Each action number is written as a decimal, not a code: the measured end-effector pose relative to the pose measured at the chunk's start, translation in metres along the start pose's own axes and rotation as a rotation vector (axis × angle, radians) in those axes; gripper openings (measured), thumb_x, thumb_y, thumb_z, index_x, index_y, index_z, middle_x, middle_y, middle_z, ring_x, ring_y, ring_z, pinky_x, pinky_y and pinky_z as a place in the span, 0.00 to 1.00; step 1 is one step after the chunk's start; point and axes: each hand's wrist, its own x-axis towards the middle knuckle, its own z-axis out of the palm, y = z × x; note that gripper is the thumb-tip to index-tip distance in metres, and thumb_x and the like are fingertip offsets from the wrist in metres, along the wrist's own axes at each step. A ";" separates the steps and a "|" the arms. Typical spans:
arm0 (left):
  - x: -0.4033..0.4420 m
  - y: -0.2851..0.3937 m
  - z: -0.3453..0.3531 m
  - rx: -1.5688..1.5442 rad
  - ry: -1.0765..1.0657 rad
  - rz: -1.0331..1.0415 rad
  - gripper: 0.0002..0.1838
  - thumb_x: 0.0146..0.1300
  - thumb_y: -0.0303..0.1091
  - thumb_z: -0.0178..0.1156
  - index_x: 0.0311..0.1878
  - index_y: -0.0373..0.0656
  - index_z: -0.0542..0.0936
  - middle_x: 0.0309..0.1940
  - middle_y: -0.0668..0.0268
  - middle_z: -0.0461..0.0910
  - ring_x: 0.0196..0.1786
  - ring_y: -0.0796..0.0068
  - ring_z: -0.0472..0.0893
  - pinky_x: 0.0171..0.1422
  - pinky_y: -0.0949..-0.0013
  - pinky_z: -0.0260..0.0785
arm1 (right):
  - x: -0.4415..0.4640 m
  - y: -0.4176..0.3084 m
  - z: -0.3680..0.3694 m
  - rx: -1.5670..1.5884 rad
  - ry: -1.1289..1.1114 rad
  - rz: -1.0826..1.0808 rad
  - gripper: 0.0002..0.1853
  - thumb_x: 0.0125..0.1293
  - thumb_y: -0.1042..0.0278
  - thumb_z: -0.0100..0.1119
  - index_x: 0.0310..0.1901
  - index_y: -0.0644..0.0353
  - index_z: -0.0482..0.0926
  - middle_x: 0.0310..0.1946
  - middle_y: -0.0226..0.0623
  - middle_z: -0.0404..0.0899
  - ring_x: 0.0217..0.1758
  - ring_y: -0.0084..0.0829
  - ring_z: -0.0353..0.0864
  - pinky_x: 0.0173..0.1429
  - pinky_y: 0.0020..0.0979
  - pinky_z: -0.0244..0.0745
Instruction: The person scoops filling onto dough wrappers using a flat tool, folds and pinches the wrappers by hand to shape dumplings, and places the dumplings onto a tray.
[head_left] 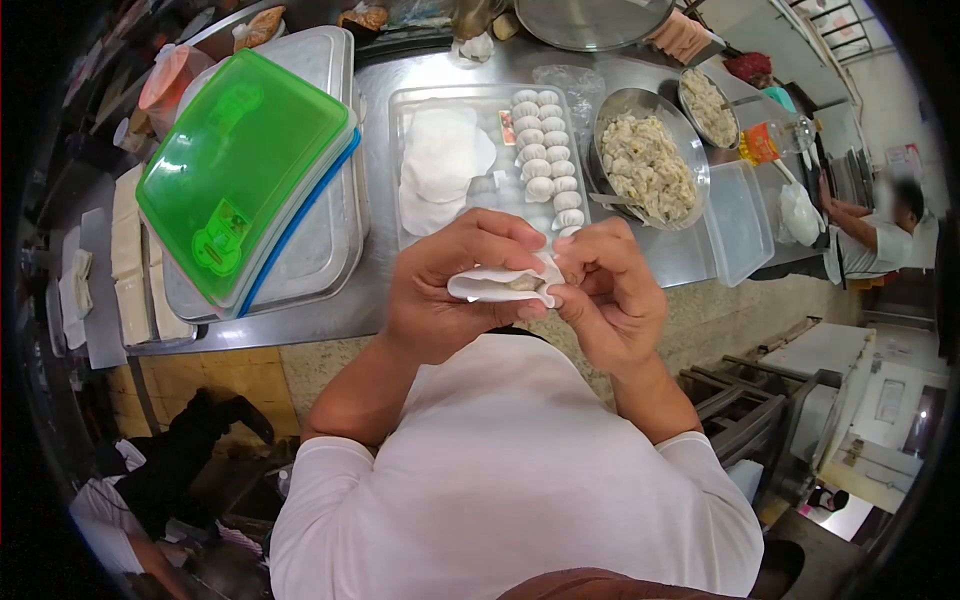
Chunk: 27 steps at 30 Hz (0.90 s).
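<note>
Between my hands, in front of my chest, is a half-folded dumpling (487, 287) with pale filling showing in its open side. My left hand (440, 285) cups it, fingers above and thumb below. My right hand (612, 290) pinches the wrapper's right end between thumb and fingers. Just beyond, a clear tray (398, 120) holds a stack of round white wrappers (438, 150) on its left. Pleated dumplings (538, 167) stand in two rows on its right. A metal bowl of chopped filling (650, 165) is to the right of the tray, with a utensil at its near edge.
Left of the tray, a green-lidded container (245, 170) lies on stacked metal trays (335, 240). On the right are a second bowl of filling (708, 105), a clear plastic lid (738, 220) and a bottle (795, 135). One person (870, 235) works far right; another (130, 510) is lower left.
</note>
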 end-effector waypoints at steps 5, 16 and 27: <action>-0.003 0.001 0.003 -0.132 0.118 -0.091 0.20 0.52 0.20 0.78 0.48 0.39 0.84 0.53 0.61 0.79 0.53 0.76 0.80 0.56 0.74 0.73 | 0.003 0.001 -0.002 -0.104 -0.057 -0.058 0.07 0.58 0.82 0.68 0.39 0.65 0.84 0.36 0.38 0.82 0.38 0.33 0.76 0.41 0.29 0.72; -0.006 -0.007 -0.009 -0.106 0.055 -0.014 0.16 0.57 0.18 0.73 0.49 0.38 0.83 0.52 0.60 0.79 0.53 0.76 0.80 0.58 0.73 0.72 | 0.008 0.004 0.011 0.001 -0.064 0.023 0.04 0.63 0.78 0.67 0.38 0.65 0.82 0.36 0.39 0.79 0.38 0.31 0.76 0.42 0.28 0.71; -0.006 -0.010 -0.026 -0.132 0.023 -0.034 0.16 0.60 0.22 0.72 0.51 0.39 0.82 0.52 0.61 0.79 0.53 0.74 0.78 0.59 0.69 0.71 | 0.012 0.010 0.027 0.145 -0.057 0.097 0.05 0.64 0.80 0.64 0.41 0.67 0.80 0.37 0.39 0.77 0.40 0.28 0.75 0.44 0.28 0.69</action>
